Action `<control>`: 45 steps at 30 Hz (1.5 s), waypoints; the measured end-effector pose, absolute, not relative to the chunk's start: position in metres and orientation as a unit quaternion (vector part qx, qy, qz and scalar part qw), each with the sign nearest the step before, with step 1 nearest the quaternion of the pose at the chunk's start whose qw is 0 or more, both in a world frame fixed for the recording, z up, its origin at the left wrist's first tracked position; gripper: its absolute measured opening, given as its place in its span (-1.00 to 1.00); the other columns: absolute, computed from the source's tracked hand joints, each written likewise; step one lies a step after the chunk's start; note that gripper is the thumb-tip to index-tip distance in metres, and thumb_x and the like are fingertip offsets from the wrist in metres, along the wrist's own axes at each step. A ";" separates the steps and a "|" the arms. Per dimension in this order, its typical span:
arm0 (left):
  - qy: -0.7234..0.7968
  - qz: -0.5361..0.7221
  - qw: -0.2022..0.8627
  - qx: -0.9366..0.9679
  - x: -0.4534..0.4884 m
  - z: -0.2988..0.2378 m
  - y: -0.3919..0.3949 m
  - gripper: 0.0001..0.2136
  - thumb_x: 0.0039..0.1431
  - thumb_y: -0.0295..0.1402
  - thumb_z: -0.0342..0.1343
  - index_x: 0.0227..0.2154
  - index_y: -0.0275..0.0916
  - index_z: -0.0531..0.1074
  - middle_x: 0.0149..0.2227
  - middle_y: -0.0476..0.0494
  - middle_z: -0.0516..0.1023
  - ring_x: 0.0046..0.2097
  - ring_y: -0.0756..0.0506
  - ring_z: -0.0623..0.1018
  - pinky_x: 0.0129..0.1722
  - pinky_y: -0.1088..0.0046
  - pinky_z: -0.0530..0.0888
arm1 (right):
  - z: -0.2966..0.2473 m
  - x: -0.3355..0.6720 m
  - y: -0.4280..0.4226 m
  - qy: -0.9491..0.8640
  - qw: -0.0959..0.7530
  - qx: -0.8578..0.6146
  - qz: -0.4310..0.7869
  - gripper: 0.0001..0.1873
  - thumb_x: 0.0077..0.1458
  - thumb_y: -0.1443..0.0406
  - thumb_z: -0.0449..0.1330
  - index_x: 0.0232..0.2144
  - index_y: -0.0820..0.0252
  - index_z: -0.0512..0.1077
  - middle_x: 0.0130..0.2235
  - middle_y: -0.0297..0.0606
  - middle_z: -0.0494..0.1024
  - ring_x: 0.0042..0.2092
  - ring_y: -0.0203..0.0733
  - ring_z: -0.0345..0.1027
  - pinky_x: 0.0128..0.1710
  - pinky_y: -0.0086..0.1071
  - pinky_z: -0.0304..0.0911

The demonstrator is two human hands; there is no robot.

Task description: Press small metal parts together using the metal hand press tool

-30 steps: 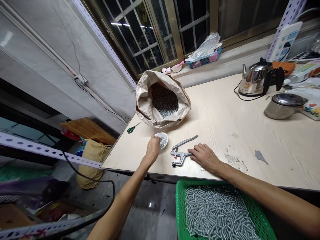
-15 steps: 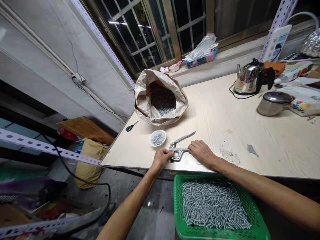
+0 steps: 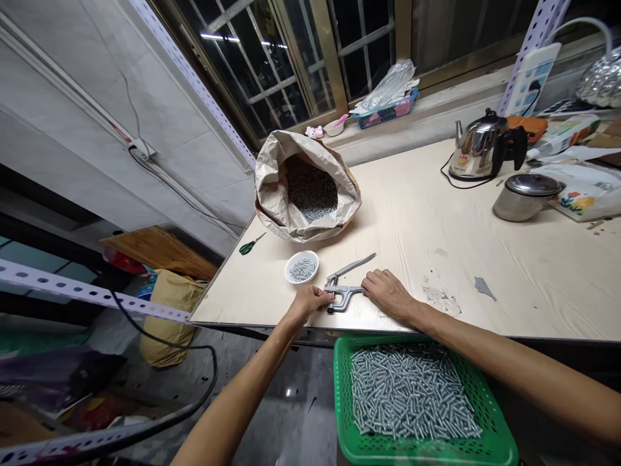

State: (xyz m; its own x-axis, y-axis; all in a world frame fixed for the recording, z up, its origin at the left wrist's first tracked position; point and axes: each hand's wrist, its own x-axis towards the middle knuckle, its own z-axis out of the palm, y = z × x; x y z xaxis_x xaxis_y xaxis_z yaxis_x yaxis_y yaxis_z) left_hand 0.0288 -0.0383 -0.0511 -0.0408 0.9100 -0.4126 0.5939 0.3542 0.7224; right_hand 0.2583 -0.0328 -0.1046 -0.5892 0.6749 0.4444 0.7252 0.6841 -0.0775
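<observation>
A grey metal hand press tool (image 3: pixel 345 285) lies near the front edge of the pale wooden table (image 3: pixel 485 259), its upper lever raised. My left hand (image 3: pixel 310 300) is at the tool's head with pinched fingers; what it pinches is too small to tell. My right hand (image 3: pixel 385 294) rests on the tool's lower handle. Just behind the left hand stands a small white bowl (image 3: pixel 301 266) of little metal parts. A brown paper sack (image 3: pixel 305 188) of small metal parts stands open behind the bowl.
A green basket (image 3: pixel 417 401) of small metal cylinders sits below the table edge in front of me. Green scissors (image 3: pixel 251 244) lie at the left edge. A steel kettle (image 3: pixel 480 145) and a lidded pot (image 3: pixel 526 196) stand at the far right.
My left hand left the white bowl and came back to the tool's head. My right hand stayed on the handle. The view shifted slightly.
</observation>
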 end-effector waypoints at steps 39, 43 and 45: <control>0.711 0.035 0.510 0.483 0.035 -0.033 -0.058 -0.59 -0.39 -0.05 0.36 -0.68 -0.31 0.40 -0.70 0.07 0.34 -0.60 0.08 0.25 -0.53 0.52 0.19 | -0.062 0.282 0.013 -0.937 0.057 -0.326 0.114 -0.03 -0.18 -0.17 0.32 0.16 0.23 0.19 0.16 0.08 0.21 0.18 0.26 -0.03 0.10 0.12 -0.01; 0.712 0.040 0.505 0.487 0.036 -0.033 -0.060 -0.61 -0.36 -0.07 0.35 -0.71 -0.30 0.37 -0.72 0.07 0.32 -0.61 0.08 0.24 -0.54 0.51 0.16 | -0.052 0.277 0.021 -0.939 0.039 -0.323 0.115 -0.14 -0.20 -0.12 0.34 0.05 0.26 0.29 0.02 0.03 0.32 -0.03 0.13 0.18 -0.15 -0.10 0.19; 0.711 0.042 0.506 0.487 0.036 -0.034 -0.060 -0.62 -0.35 -0.08 0.35 -0.71 -0.31 0.38 -0.72 0.07 0.32 -0.60 0.08 0.24 -0.54 0.51 0.16 | -0.049 0.275 0.019 -0.940 0.028 -0.328 0.090 -0.24 -0.20 -0.11 0.33 -0.05 0.24 0.36 -0.06 -0.01 0.35 -0.09 0.09 0.18 -0.22 -0.17 0.17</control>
State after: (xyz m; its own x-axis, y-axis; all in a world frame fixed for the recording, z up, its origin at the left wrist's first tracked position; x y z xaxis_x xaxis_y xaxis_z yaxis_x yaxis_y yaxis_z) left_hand 0.0357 -0.0600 -0.0338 -0.0134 0.7342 -0.6788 0.6488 0.5230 0.5527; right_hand 0.2749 0.0195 -0.0491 -0.7834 0.6215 -0.0072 0.6115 0.7686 -0.1879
